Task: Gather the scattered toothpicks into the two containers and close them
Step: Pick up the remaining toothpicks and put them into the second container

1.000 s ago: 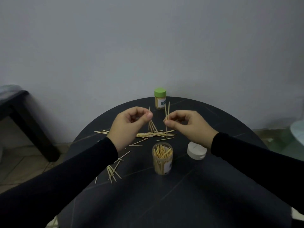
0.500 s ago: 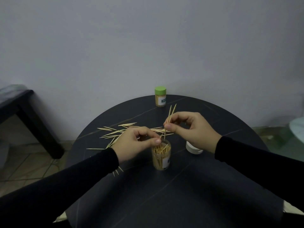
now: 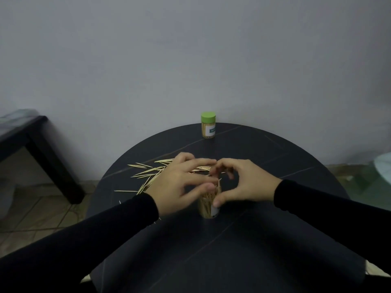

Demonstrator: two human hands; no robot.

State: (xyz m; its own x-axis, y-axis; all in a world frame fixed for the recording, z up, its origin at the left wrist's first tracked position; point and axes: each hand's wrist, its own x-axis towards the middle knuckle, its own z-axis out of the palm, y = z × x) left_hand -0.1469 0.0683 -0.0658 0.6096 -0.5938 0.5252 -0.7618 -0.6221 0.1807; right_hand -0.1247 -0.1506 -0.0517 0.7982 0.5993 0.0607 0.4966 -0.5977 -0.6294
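An open clear toothpick container (image 3: 206, 208) stands at the middle of the round black table (image 3: 211, 254), packed with toothpicks that stick out of its top. My right hand (image 3: 243, 182) arches over it, thumb pressed on its right side and fingers curled behind its rim. My left hand (image 3: 179, 182) hovers just to its left, blurred, fingers spread and thumb near the rim, holding nothing. Scattered toothpicks (image 3: 148, 172) lie on the table to the left and behind both hands. A second container with a green lid (image 3: 208, 127) stands closed at the far edge. The white lid is hidden.
A dark low table (image 3: 42, 149) stands on the tiled floor to the left. The grey wall is close behind the round table. A pale glass surface (image 3: 383, 166) shows at the right edge.
Both hands came down from the pile to the open container. The toothpicks pinched in my right hand are no longer held up. My left hand's fingers have spread out.
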